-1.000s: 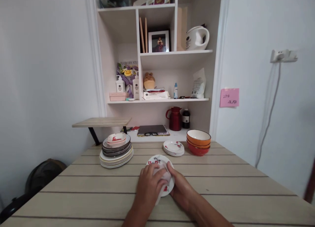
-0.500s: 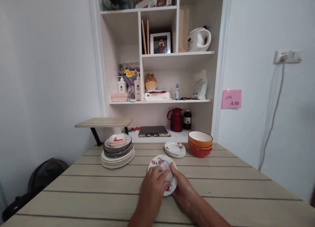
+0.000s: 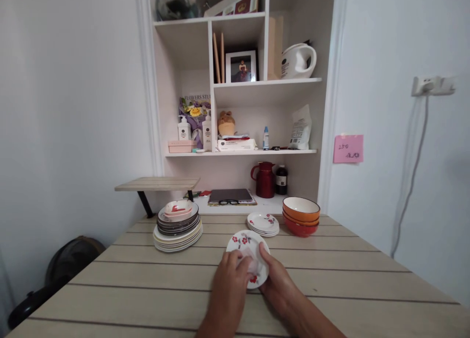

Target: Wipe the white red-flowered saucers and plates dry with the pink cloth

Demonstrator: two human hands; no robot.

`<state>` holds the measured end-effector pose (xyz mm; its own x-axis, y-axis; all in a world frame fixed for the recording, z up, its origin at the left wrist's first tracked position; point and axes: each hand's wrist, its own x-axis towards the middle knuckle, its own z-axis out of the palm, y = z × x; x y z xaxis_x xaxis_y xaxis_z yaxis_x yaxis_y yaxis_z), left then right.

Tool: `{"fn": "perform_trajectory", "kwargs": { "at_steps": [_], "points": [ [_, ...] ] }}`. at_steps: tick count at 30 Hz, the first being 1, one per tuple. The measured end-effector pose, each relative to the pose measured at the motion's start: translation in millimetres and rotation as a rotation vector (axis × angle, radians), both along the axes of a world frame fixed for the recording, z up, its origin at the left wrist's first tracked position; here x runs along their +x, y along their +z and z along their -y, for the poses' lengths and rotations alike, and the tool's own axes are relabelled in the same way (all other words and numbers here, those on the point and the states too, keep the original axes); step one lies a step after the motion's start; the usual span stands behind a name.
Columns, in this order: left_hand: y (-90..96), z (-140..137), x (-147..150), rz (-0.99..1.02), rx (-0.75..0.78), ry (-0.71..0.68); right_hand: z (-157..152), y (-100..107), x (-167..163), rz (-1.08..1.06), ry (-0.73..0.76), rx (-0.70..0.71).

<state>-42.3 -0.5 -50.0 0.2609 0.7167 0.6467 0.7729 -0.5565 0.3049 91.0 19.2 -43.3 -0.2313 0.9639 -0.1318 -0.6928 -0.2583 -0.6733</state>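
Observation:
A small white plate (image 3: 238, 244) with red flowers is held tilted above the table's near middle. My right hand (image 3: 279, 284) grips its right edge, thumb on the upper face and fingers underneath. My left hand (image 3: 229, 284) presses a pale pinkish-white wipe (image 3: 253, 265) against the face of the plate, its fingers bent over the wipe. Whether the wipe is paper or cloth, I cannot tell. Just beyond the held plate, a short stack of matching flowered plates (image 3: 262, 222) sits on the table.
On the left of the slatted table (image 3: 147, 289) stands a tall stack of plates (image 3: 178, 237) topped with small dishes (image 3: 178, 208). Stacked orange and red bowls (image 3: 301, 215) are at the right. A raised wooden shelf (image 3: 157, 183) and a red jug (image 3: 265, 180) are farther back.
The plate and both hands have shifted slightly right in view, as has the whole scene a little. My left fingers have moved a bit over the plate's face with the wipe.

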Motion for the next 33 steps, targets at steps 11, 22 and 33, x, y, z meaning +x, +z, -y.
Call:
{"fn": "perform_trajectory", "kwargs": {
  "at_steps": [11, 22, 33],
  "points": [
    [7.1, -4.3, -8.7, 0.015, -0.022, 0.258, 6.2, 6.2, -10.7, -0.009, 0.007, -0.079],
    [0.2, 8.0, 11.2, -0.167, 0.322, -0.108, 4.9, 11.3, 2.7, -0.049, 0.002, -0.074],
    [11.9, -0.5, -8.1, -0.114, -0.051, 0.318, 7.7, 10.2, -10.3, 0.028, -0.079, -0.116]
  ]
}}
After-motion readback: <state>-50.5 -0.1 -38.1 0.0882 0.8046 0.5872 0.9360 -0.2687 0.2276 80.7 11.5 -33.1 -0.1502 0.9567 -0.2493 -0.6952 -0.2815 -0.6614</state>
